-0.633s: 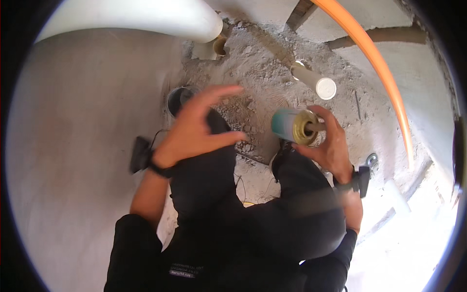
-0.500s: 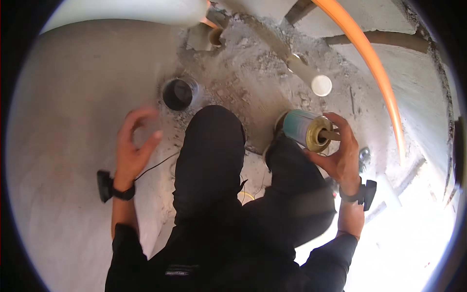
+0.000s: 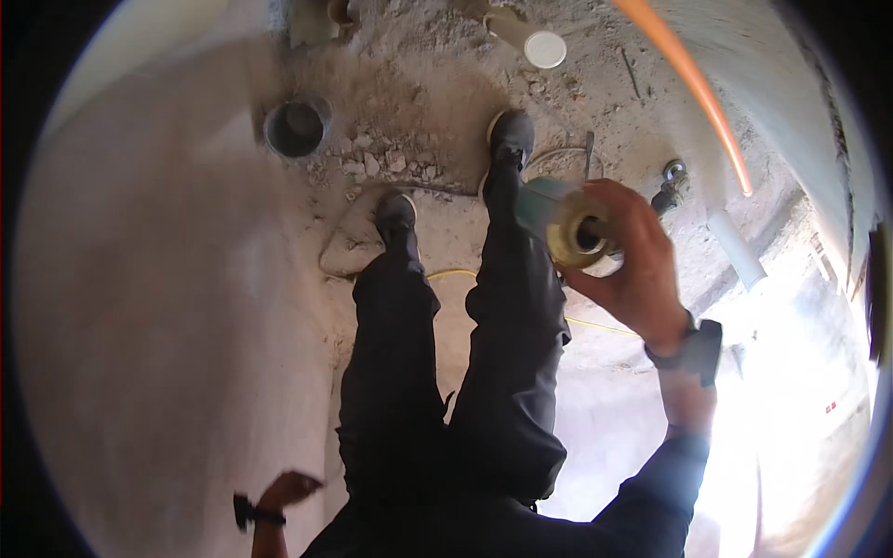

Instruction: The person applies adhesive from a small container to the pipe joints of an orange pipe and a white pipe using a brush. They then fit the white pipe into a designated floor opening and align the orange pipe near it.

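My right hand point(image 3: 629, 262) grips a cylindrical can point(image 3: 546, 212) with a teal label and a gold end around a dark opening, held over my right leg point(image 3: 502, 353). Low at the left, my left hand point(image 3: 292, 489) hangs beside my other leg point(image 3: 389, 363), fingers loosely bent and apart, with nothing visible in them. Both feet, in dark shoes point(image 3: 510, 139), rest on the rough, rubble-strewn ground.
A dark open pipe point(image 3: 294, 128) is set in the ground, near a white capped pipe point(image 3: 545, 49). An orange pipe point(image 3: 689, 74) curves along the right. A yellow cable point(image 3: 595, 324), a grey pipe point(image 3: 735, 248) and a smooth wall point(image 3: 158, 298) surround me.
I have risen from a crouch, with my legs now straighter and the ground lower. My left hand has dropped down toward my side; my right hand still holds the can.
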Demonstrator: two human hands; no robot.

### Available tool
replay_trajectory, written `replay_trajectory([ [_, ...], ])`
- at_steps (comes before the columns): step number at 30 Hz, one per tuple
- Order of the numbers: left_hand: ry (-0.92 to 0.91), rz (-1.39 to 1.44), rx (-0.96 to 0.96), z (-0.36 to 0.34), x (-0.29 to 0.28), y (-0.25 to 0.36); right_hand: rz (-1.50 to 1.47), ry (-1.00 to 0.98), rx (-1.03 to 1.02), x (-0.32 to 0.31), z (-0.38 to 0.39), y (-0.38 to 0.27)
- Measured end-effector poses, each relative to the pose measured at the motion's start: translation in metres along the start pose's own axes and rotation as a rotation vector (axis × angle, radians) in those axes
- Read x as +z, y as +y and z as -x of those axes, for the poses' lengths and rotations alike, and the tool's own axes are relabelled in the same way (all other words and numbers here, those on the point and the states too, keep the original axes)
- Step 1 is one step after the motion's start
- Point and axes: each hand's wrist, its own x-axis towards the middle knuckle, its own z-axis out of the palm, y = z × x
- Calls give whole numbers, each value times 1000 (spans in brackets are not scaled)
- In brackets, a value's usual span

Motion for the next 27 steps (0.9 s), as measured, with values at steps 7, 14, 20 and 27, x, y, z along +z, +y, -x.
replay_trajectory([
  [7, 879, -103, 47, 28, -119, 207, -24, -87, -259, 103, -91, 11],
  [14, 1433, 804, 1071, -179, -293, 347, 29, -34, -401, 186, -171, 97],
  [20, 1765, 449, 1243, -210, -379, 404, 184, 47, -419, 234, -213, 145],
  [27, 1674, 880, 1237, -212, -394, 445, 133, 45, -333, 249, -211, 171],
])
